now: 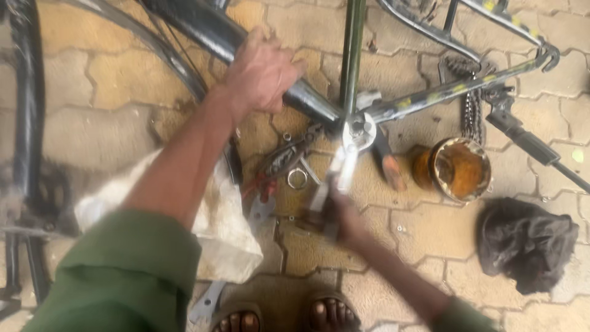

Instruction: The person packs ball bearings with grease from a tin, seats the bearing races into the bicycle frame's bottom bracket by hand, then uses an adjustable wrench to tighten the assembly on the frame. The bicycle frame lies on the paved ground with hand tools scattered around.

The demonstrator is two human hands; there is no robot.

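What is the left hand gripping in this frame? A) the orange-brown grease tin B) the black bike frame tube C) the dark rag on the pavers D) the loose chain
B: the left hand is wrapped around the black bike frame tube, while the grease tin, dark rag and chain all lie untouched on the right; the right hand works a wrench at the frame joint.

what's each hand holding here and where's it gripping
Left hand grips the black frame tube partway along. Right hand holds the wrench by its handle end.
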